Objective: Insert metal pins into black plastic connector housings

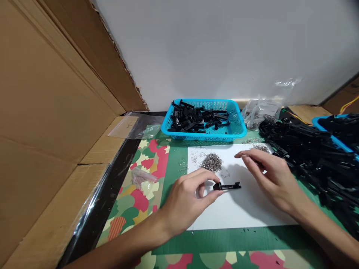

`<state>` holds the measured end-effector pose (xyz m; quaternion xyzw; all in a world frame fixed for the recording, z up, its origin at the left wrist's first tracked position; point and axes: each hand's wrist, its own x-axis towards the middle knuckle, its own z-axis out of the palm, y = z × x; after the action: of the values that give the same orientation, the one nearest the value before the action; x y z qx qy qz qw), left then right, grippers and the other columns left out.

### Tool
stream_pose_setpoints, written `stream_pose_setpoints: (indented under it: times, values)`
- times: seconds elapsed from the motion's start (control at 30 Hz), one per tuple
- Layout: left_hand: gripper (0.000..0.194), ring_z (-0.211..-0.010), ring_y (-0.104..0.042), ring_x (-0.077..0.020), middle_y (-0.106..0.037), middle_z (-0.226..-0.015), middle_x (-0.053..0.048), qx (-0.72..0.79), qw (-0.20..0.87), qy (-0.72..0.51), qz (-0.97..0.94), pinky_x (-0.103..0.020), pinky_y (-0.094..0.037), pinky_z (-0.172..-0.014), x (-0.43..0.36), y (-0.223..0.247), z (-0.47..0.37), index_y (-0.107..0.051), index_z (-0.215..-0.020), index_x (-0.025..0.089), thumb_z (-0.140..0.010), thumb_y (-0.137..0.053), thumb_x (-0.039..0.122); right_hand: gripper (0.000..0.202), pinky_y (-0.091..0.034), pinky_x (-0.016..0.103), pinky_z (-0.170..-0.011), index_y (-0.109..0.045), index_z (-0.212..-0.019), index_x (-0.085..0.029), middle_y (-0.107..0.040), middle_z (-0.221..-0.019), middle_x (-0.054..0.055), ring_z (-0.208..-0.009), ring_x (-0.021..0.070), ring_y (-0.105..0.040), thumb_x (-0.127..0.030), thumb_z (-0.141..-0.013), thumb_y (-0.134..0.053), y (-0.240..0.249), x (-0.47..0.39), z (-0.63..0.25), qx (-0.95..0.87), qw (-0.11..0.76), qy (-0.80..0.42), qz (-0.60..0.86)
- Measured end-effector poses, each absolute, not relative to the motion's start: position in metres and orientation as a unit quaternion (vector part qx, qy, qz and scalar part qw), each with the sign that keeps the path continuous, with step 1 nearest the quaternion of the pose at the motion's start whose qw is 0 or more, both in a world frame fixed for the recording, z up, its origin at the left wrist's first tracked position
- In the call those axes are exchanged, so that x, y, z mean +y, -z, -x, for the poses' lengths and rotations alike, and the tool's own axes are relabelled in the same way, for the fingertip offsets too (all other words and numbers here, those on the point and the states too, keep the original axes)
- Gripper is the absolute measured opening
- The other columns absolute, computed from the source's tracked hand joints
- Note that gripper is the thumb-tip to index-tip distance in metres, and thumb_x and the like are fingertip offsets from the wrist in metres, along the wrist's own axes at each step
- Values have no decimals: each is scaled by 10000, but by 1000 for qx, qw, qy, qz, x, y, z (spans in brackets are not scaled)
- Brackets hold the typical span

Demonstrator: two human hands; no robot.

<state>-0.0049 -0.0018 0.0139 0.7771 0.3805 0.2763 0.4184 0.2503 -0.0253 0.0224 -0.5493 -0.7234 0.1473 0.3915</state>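
My left hand [186, 200] pinches the block-shaped end of a slim black plastic part [230, 186] between thumb and index finger. The part's narrow arm points right, over a white sheet [238, 213]. Above and to its right, my right hand [269, 173] hovers with thumb and index finger nearly together at the tips; whatever they hold is too small to make out. A pile of tiny metal pins [212, 162] lies on the sheet just beyond my left hand. More small metal pieces [261, 148] lie behind my right hand, partly hidden by it.
A blue basket [203, 137] of black parts stands behind the sheet. Many more black parts [305, 149] are heaped at right, beside another blue basket [322, 120]. Clear plastic bags [258, 112] lie at the back. Cardboard [50, 123] walls the left side.
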Motion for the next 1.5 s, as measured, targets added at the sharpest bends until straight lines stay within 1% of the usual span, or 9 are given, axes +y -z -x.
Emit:
stream_pose_setpoints:
  times: [0.07, 0.2, 0.3, 0.43, 0.57, 0.7, 0.87, 1.1, 1.5]
  values:
    - [105, -684, -506, -125, -750, -1058, -19, 356, 407, -275, -795, -273, -456, -695, -2, -14, 5, -751, -1095, 217, -990, -760, 217, 233, -521, 283, -671, -755, -1118, -213, -719, -1004, 82, -837, 187, -691, -261, -1116, -527, -22, -23, -253, -732, 395, -121, 542]
    - [137, -685, -511, -128, -747, -1073, -8, 355, 400, -262, -803, -278, -444, -680, -2, -13, 5, -744, -1113, 228, -988, -743, 172, 259, -557, 388, -861, -775, -1228, -262, -618, -1126, 102, -997, 237, -658, -238, -1090, -557, -21, -19, -258, -764, 377, -68, 519]
    - [157, -680, -535, -125, -750, -1064, -6, 354, 384, -254, -814, -278, -447, -671, -3, -13, 5, -753, -1100, 225, -965, -748, 144, 258, -547, 368, -798, -767, -1232, -249, -636, -1078, 92, -922, 220, -658, -253, -1102, -544, -18, -19, -261, -749, 383, -68, 536]
    - [172, -702, -590, -138, -759, -1018, -18, 344, 368, -261, -823, -270, -453, -645, -5, -13, 4, -764, -1061, 200, -921, -755, 100, 243, -536, 302, -691, -755, -976, -210, -753, -933, 61, -780, 181, -692, -300, -1110, -573, -16, -20, -260, -705, 426, -167, 542]
    - [100, -709, -621, -145, -767, -1021, -36, 342, 361, -261, -827, -264, -468, -622, -4, -11, 4, -775, -1028, 183, -944, -770, 128, 328, -566, 254, -643, -720, -832, -194, -750, -830, 49, -703, 159, -700, -321, -1105, -590, -21, -24, -247, -680, 449, -302, 495]
    - [25, -727, -655, -157, -771, -993, -36, 341, 354, -259, -832, -276, -482, -636, -2, -10, 4, -792, -992, 186, -968, -799, 182, 350, -525, 234, -620, -688, -847, -190, -712, -774, 28, -650, 135, -651, -302, -1131, -518, -22, -30, -230, -725, 390, -325, 464]
    - [69, -794, -696, -169, -779, -1007, -32, 332, 350, -266, -834, -276, -492, -671, -2, -9, 3, -790, -994, 179, -953, -816, 131, 340, -492, 227, -604, -646, -860, -200, -678, -722, 4, -608, 126, -609, -285, -1139, -472, -15, -32, -223, -751, 353, -313, 462]
    - [59, -876, -726, -205, -780, -1022, -48, 328, 336, -252, -846, -289, -517, -720, -5, -10, 4, -773, -1017, 164, -968, -805, 155, 298, -471, 204, -596, -647, -885, -200, -662, -710, -15, -599, 113, -602, -249, -1125, -476, -15, -33, -221, -750, 357, -311, 462]
    - [117, -856, -751, -202, -786, -983, -58, 298, 342, -282, -846, -291, -548, -751, -4, -5, 3, -803, -933, 146, -967, -754, 45, 250, -427, 191, -600, -629, -912, -199, -652, -731, -31, -584, 89, -554, -218, -1128, -504, -9, -34, -219, -783, 357, -277, 427]
